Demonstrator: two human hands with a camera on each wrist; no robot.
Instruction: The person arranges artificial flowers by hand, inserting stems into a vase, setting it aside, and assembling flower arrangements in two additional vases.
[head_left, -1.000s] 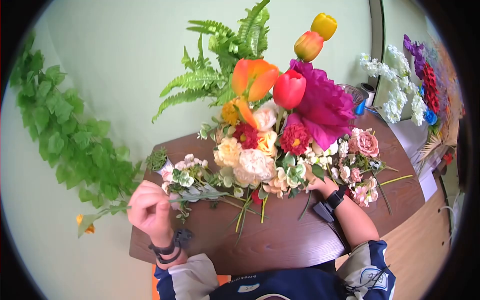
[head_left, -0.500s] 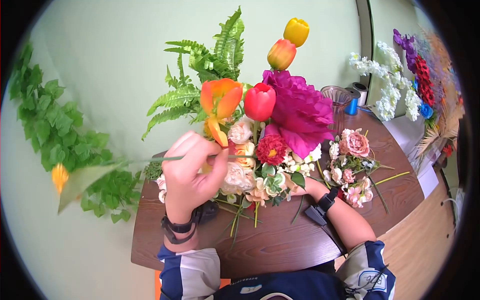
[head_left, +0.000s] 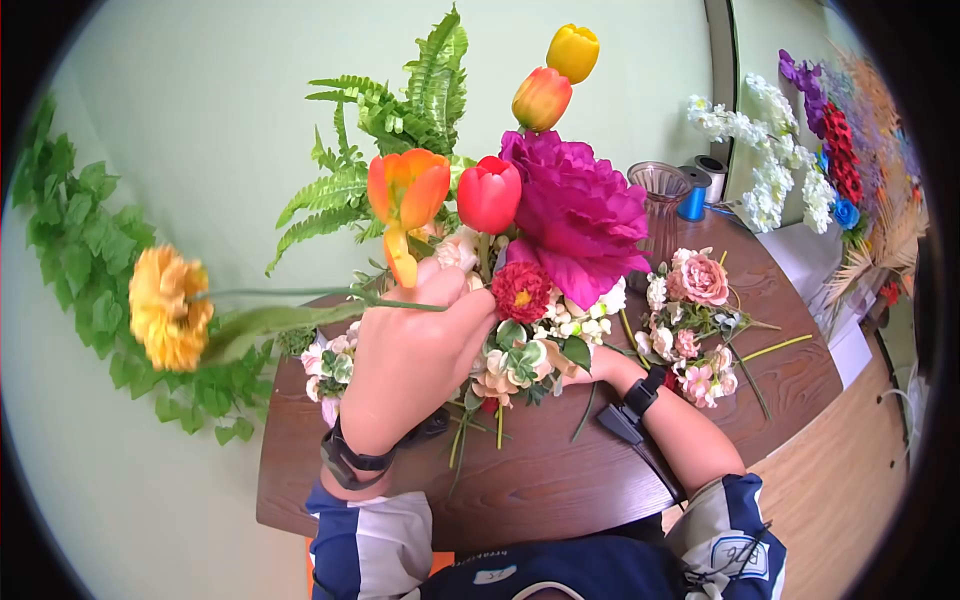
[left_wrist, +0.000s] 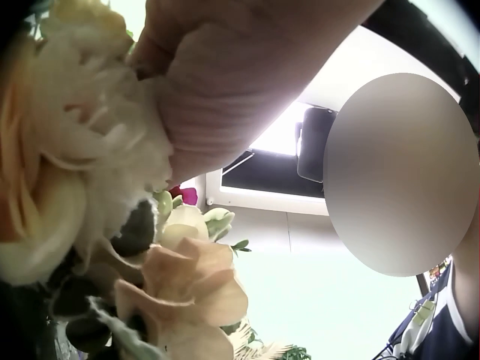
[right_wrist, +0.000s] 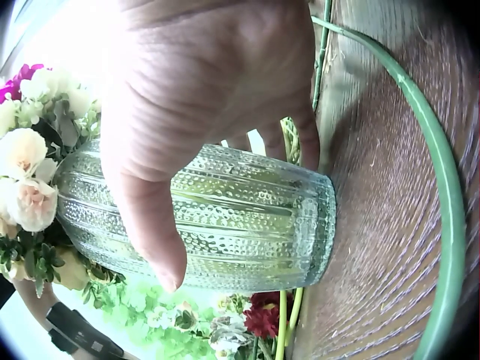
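Note:
My left hand (head_left: 420, 345) is over the front left of a mixed bouquet, holding a yellow ruffled flower (head_left: 168, 308) by its green stem (head_left: 290, 292). The flower head sticks out to the left, and the cut end crosses the knuckles. In the left wrist view, this hand reaches in beside cream blooms (left_wrist: 97, 127); its fingertips are hidden. Low down, my right hand (right_wrist: 202, 97) grips a ribbed clear glass vase (right_wrist: 247, 217) that stands on the table, thumb on one side, fingers round the other. Above rise a magenta peony (head_left: 580, 220), a red tulip (head_left: 490, 195) and orange blooms (head_left: 408, 190).
Pink flower sprigs (head_left: 700, 280) lie at the table's right. A second glass vase (head_left: 657, 205) and spools (head_left: 693, 195) stand at the back right. Cut green stems (head_left: 455, 450) lie at the wooden table's (head_left: 540, 480) front. Ivy (head_left: 90, 260) hangs on the left wall.
My left hand has swung right and forward from the table's left side to the bouquet, bringing the yellow flower up with it. My right hand stays on the vase.

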